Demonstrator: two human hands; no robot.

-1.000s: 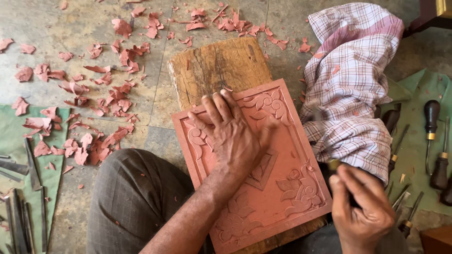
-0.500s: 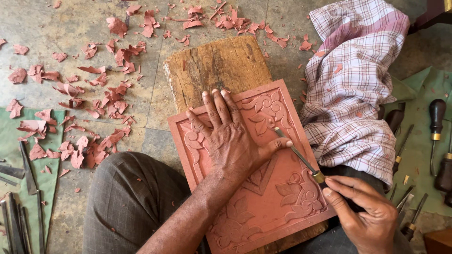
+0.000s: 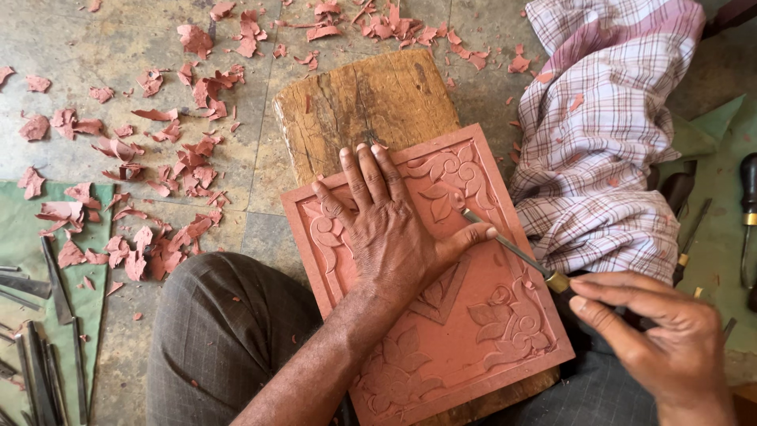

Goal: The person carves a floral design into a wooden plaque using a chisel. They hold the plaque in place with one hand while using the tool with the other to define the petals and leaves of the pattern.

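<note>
Head view: left hand flat on carved panel; right hand clamps chisel, tip at 12 o'clock scrollwork—carving step, needs steady push.

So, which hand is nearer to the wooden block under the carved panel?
Left. The left hand lies flat on the carved panel, its fingertips nearly at the wooden block. The right hand holds a chisel off the panel's right edge.
</note>
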